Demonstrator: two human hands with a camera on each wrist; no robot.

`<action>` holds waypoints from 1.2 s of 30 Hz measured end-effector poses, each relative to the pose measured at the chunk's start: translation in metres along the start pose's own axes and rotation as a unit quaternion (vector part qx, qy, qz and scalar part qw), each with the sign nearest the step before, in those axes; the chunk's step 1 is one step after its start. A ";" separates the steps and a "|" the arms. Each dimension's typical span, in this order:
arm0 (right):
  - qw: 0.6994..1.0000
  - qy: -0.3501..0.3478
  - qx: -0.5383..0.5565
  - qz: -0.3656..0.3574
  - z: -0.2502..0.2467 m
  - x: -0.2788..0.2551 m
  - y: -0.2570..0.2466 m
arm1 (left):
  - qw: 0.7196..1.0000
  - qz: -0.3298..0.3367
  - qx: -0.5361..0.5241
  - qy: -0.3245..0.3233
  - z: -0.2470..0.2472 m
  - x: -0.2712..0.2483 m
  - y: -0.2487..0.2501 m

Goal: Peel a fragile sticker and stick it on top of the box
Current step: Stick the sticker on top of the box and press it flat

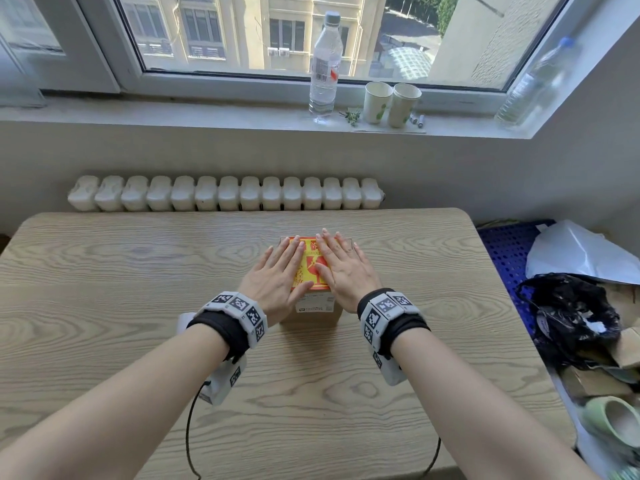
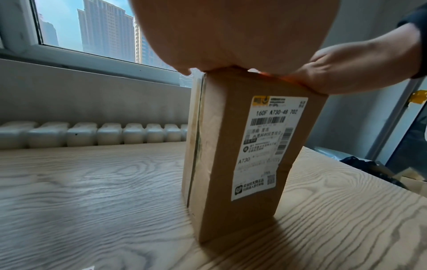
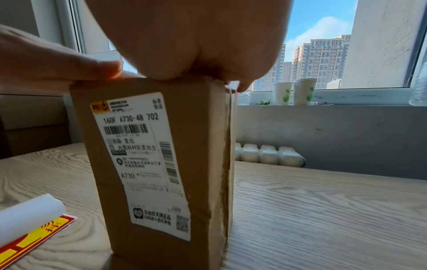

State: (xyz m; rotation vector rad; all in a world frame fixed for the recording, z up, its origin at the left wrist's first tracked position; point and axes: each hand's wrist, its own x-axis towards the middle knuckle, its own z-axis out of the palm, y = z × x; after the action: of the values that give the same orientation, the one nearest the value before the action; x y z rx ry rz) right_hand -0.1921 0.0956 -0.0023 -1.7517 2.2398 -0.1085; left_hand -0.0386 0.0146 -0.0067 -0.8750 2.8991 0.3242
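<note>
In the head view, near the centre of the frame, the cardboard box stands upright on the table, and the fragile sticker, red and yellow, already lies flat on its top face. The sticker's long axis runs from the near edge of the box top toward the far edge, that is upward in the frame. Both hands lie on it, palm down. The left hand covers the left strip of the sticker, and the right hand covers the right strip. Only a narrow middle band of the sticker shows between them. The fingers of both hands are straight and flat, pressing down and gripping nothing. The 2 hands are equally near to the sticker, because both touch it.

The sticker is directly under the fingers, so I judge that the next move is a smoothing stroke from the middle outward to the left and right edges.

In the lower left of the right wrist view, a sheet of stickers with a curled white backing lies on the table beside the box.
</note>
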 end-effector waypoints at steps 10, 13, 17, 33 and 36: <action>0.998 0.001 -0.046 -0.053 0.004 -0.013 0.003 | 0.999 0.033 0.011 -0.015 0.003 -0.005 -0.007; 0.998 -0.004 -0.032 -0.049 0.003 -0.012 0.002 | 0.999 0.033 -0.003 -0.014 0.001 -0.006 -0.007; 0.998 0.011 -0.040 -0.054 0.006 -0.013 -0.002 | 0.999 0.030 -0.017 -0.017 0.002 -0.005 -0.006; 0.999 0.013 0.031 0.040 0.003 -0.006 0.010 | 0.998 0.018 -0.042 -0.033 0.000 -0.006 -0.009; 0.999 0.012 0.040 0.034 0.004 -0.006 0.014 | 0.998 0.007 -0.053 -0.027 0.000 -0.007 -0.007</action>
State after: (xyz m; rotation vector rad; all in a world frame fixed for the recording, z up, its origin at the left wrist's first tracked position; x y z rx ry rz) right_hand -0.2029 0.1056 -0.0079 -1.6411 2.2767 -0.2022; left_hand -0.0290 0.0131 -0.0069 -0.8464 2.8614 0.4979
